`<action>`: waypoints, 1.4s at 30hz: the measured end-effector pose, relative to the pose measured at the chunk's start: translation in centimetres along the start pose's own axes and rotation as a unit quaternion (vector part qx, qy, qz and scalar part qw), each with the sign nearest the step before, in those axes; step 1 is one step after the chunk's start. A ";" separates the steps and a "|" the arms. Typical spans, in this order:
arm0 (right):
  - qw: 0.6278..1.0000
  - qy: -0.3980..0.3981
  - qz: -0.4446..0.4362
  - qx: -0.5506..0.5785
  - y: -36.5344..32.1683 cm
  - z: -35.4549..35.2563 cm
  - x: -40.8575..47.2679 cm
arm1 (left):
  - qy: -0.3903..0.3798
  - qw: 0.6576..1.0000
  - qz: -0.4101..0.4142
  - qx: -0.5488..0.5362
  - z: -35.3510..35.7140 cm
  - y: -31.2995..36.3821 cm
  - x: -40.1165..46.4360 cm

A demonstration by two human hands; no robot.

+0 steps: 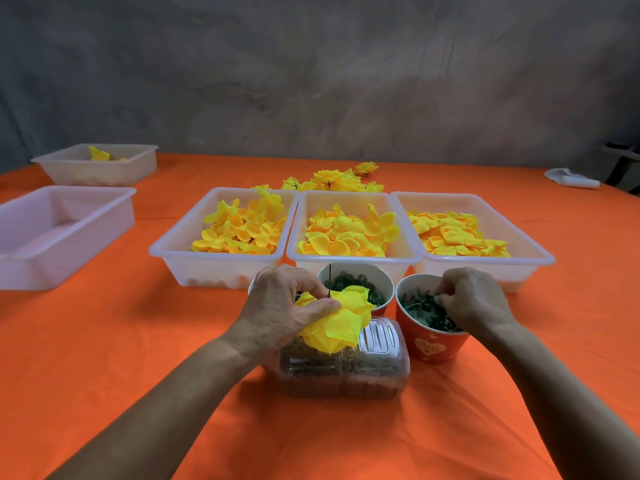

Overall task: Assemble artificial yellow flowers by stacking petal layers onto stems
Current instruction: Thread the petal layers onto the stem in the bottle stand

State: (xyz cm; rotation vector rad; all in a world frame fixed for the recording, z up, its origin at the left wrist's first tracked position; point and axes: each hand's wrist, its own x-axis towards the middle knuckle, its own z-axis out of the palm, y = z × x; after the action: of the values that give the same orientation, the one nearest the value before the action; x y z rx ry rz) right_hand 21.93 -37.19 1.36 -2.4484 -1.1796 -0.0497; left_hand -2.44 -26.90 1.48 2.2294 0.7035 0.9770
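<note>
left hand: left hand (291, 303) gripped the half-built yellow flower (337, 317) upside down, fingers pinched round the petal stack, thin stem (330, 277) pointing up. Likely held that way so the next part could drop down the stem.
flower position: above the clear plastic container (346, 362), just in front of the white cup of green rings (356, 282), off the bench (138, 375).
right hand: right hand (471, 299) was down in the red paper cup (429, 344), fingers curled into the green leafy calyx pieces (426, 311). Looked like pinching one out; couldn't confirm a piece was actually held.
step (judgement): petals looked stacked already; calyx was next, probably then a ring to lock it.
layout: three white trays of yellow petals, left tray (221, 233), middle tray (349, 233), right tray (460, 237), side by side behind the cups, presumably one layer type each, in reach order.
output: finished flowers (332, 181) piled behind the trays, clear of the work zone.
spares: two more white tubs (59, 230) far left, the far one with a few yellow pieces.
risk: loose grip could let the layers slide up the stem.
</note>
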 end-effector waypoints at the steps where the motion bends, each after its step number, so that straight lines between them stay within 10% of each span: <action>1: 1.000 0.003 -0.004 0.001 0.0 -0.2 0.0 | 0.000 1.000 -0.001 0.001 0.0 0.0 0.0; 27: 0.993 0.061 -0.036 0.098 0.2 -0.2 -1.3 | -0.014 1.000 -0.027 0.005 -0.2 0.5 -0.2; 42: 0.926 0.052 0.041 0.372 0.6 0.2 -1.3 | 0.000 1.000 -0.018 0.009 -0.1 0.4 -0.2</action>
State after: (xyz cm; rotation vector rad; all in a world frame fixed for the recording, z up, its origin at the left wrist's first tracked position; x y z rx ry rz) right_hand 21.55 -38.44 0.68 -1.7871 -0.8363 0.2474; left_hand -2.57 -27.23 1.71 2.2244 0.7515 0.9560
